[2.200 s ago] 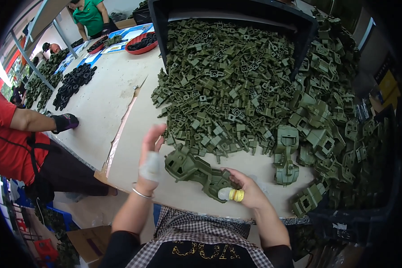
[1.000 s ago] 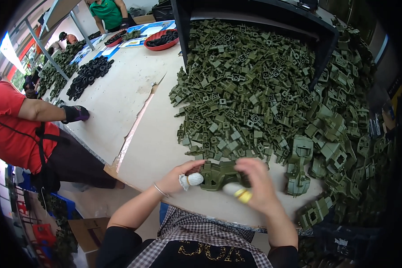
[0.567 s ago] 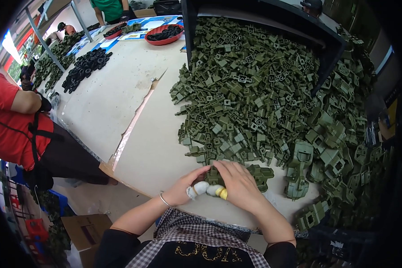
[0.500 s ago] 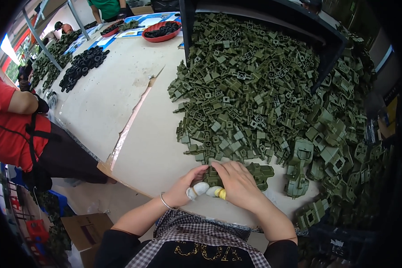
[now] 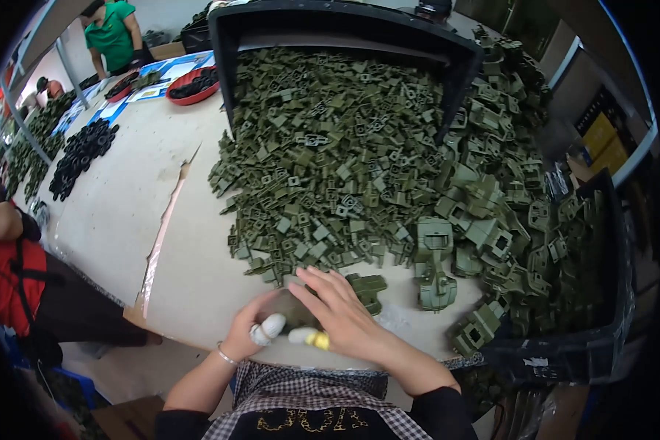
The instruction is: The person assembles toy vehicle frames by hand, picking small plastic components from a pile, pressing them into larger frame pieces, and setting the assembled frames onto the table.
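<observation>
My left hand point(image 5: 248, 330), its thumb wrapped in white, is closed round an olive-green plastic part point(image 5: 290, 308) just above the near table edge. Motion smears the part, so its shape is unclear. My right hand point(image 5: 345, 312), the thumb bound in white and yellow, is over the part's right side with its fingers stretched out and apart. Whether those fingers touch the part I cannot tell. Just beyond that hand lies another green moulded piece point(image 5: 368, 292), partly covered by the fingers. A longer green vehicle-shaped piece point(image 5: 436, 264) rests farther right.
A big heap of small green parts point(image 5: 330, 169) spills from a tipped black bin point(image 5: 348, 13). Larger green shells point(image 5: 491, 220) fill the right side, by a black crate point(image 5: 565, 359). Black rings point(image 5: 84, 158) and a red tray point(image 5: 193, 86) are at left. Co-workers point(image 5: 114, 37) stand around the table.
The view has swung right, so the scene sits farther left. My right fingers have lifted and spread from the part, which now looks smeared between my hands.
</observation>
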Demonstrator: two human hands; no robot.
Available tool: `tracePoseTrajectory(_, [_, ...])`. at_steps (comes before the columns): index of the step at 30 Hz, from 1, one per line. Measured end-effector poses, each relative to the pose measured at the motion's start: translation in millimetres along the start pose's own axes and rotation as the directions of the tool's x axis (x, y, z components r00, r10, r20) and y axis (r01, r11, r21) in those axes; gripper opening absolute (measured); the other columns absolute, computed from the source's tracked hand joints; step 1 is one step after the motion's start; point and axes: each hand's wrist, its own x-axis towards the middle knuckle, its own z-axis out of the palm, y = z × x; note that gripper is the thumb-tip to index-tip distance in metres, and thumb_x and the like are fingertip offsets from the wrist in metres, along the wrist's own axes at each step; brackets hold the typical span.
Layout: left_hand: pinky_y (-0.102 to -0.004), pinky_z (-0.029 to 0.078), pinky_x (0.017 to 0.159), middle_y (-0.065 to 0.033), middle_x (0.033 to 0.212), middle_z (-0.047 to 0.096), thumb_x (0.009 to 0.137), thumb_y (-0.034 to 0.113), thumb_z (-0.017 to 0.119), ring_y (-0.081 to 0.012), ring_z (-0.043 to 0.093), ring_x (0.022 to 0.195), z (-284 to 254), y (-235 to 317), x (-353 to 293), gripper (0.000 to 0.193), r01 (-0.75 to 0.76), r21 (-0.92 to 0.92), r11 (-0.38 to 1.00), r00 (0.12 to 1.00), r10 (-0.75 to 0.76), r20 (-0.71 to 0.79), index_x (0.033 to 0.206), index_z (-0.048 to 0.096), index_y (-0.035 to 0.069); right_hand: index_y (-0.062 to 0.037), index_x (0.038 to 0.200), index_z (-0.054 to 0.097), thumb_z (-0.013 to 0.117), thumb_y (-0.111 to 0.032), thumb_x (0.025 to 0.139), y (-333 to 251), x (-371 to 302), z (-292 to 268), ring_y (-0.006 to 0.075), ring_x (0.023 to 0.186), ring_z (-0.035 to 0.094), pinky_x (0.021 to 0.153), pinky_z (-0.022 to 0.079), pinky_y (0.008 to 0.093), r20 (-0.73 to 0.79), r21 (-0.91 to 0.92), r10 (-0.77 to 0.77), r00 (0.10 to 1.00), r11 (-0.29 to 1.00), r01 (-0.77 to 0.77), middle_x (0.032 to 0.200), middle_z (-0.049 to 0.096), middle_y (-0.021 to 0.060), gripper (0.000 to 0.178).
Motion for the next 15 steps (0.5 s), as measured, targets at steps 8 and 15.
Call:
tracePoseTrajectory(8, [-0.0302, 0.044, 0.089, -0.0089, 0.115, 0.051, 0.088, 0.014, 0.05, -0.0181, 0.052, 0.103, -59.3, 14.7, 13.3, 0.037, -0.136, -0.43, 0.892, 0.762, -0.184, -0.621, 0.122, 0.041, 0.003, -0.0013, 0.127, 0.037, 0.076, -0.029, 0.062, 30.1, -87.7, -36.8, 0.0412, 0.12, 0.031, 0.098, 0.029, 0.0459, -0.562, -0.322, 0.515, 0.648, 0.585, -0.744, 0.132, 0.03, 0.0238, 0.08])
tracePoseTrajectory(15, [-0.0355, 0.039, 0.096, -0.0079, 0.114, 0.051, 0.091, 0.03, 0.047, -0.0205, 0.049, 0.109, -106.6, -15.0, 57.5, 0.035, -0.424, -0.711, 0.56, 0.59, -0.425, -0.686, 0.117, 0.042, 0.006, 0.0012, 0.116, 0.047, 0.073, -0.017, 0.065, 68.6, -135.5, -27.7, 0.0353, 0.108, 0.045, 0.091, 0.036, 0.0404, -0.727, -0.213, 0.466, 0.504, 0.544, -0.812, 0.116, 0.045, 0.0199, 0.06])
